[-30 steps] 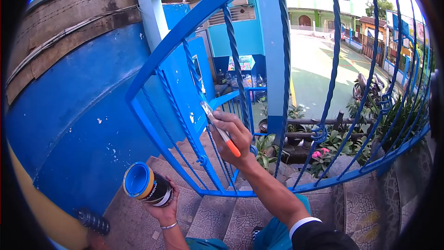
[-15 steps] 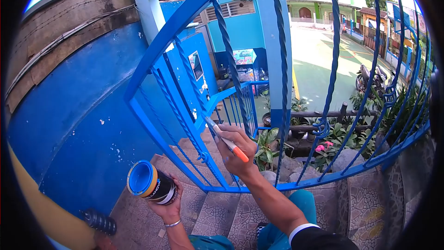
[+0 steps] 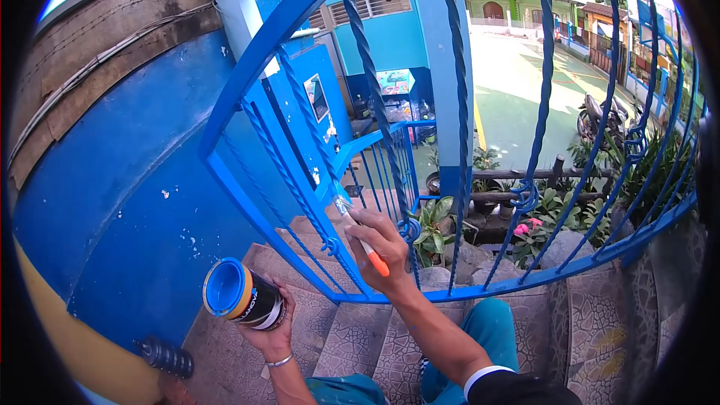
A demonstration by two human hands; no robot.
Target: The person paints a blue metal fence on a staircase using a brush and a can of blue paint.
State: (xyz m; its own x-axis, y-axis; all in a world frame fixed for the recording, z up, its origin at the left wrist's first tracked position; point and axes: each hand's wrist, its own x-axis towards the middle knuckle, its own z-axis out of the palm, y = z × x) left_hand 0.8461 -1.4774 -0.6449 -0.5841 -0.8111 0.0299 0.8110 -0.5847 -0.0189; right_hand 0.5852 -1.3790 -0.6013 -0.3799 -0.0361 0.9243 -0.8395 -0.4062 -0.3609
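Note:
My left hand (image 3: 276, 328) is wrapped round a black and yellow paint can (image 3: 246, 296), which is tilted and shows blue paint at its open top. A paintbrush (image 3: 363, 241) with an orange-tipped handle is pinched in my right hand (image 3: 380, 246). Its bristles touch or lie very close to a blue twisted bar of the railing (image 3: 262, 37), near the middle of the view. My right fingers hide part of the brush handle. The can is at the lower left of the railing.
Patterned stairs (image 3: 352, 341) run below the railing. A blue wall (image 3: 135, 217) stands at the left, with a dark ribbed object (image 3: 166, 358) at its foot. Beyond the bars are plants (image 3: 559, 217), rocks (image 3: 562, 251), a motorcycle (image 3: 602, 116) and a green court (image 3: 517, 97).
My right hand and the brush have moved slightly down along the bar. The view has shifted a little, and the can still sits in my left hand.

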